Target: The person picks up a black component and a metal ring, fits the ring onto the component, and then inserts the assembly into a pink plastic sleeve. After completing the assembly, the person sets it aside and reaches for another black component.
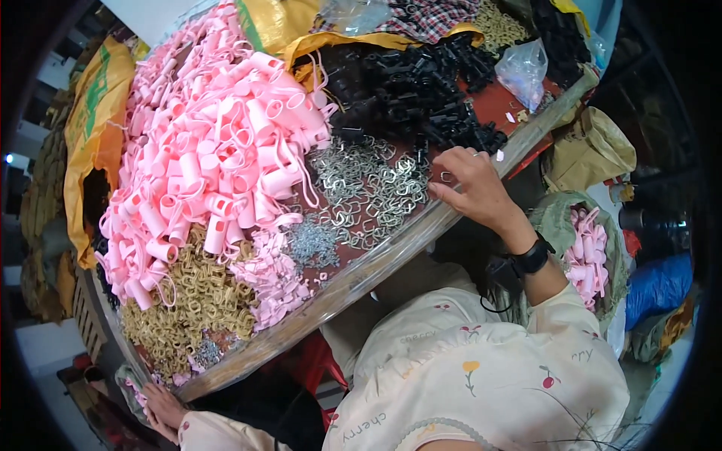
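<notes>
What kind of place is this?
Probably a small workshop for putting parts together by hand: the table is heaped with pink plastic tubes, black plastic pieces and silver metal clips, which the right hand picks through.

My work surface (pixel 502 105) is a dark red top with a pale edge strip running along the side nearest me. A big heap of pink plastic loops and tubes (pixel 218 143) covers its left part. Beside that lie silver metal clips (pixel 368 188), a small pile of tiny silver springs (pixel 312 242), brass-coloured clips (pixel 199 301) and small pink pieces (pixel 272 274). Farther back sits a mound of black plastic parts (pixel 410 86), with a clear plastic bag (pixel 524 69) next to it.
</notes>
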The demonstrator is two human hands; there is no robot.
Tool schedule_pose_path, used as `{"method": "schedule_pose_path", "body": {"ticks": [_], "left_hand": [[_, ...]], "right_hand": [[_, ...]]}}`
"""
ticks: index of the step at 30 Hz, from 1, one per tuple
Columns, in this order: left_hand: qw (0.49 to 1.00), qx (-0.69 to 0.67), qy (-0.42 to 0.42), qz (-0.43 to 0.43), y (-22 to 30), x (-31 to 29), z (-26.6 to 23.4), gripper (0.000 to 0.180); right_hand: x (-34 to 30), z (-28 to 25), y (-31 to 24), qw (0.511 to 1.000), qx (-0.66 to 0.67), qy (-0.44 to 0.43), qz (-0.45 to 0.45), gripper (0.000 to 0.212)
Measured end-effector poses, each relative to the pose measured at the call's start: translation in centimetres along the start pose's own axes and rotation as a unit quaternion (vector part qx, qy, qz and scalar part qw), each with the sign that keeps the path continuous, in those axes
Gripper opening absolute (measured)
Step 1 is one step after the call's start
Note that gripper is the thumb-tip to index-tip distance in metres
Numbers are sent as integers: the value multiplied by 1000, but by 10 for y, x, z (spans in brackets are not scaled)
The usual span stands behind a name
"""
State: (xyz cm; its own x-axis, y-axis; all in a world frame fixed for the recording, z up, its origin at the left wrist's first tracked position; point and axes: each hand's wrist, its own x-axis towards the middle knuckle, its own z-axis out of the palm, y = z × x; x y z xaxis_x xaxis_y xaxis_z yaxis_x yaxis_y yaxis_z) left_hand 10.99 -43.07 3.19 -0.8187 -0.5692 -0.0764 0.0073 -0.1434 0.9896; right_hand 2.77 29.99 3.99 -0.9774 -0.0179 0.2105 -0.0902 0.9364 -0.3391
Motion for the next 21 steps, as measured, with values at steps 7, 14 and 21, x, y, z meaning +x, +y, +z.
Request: {"method": "schedule_pose_path", "body": {"ticks": [7,14,21], "left_hand": [[498,-823,-176,-208,-29,40,-77,38],[-466,-798,-82,-373,-20,29,-3,32],[-477,-814,-116,-310,-7,8,30,24]], "right_hand": [[-13,2,3,999,29,11,-23,26],[-34,-5,4,999,38,23,-20,27],[-44,-3,5,998,51,16,-27,27]]}}
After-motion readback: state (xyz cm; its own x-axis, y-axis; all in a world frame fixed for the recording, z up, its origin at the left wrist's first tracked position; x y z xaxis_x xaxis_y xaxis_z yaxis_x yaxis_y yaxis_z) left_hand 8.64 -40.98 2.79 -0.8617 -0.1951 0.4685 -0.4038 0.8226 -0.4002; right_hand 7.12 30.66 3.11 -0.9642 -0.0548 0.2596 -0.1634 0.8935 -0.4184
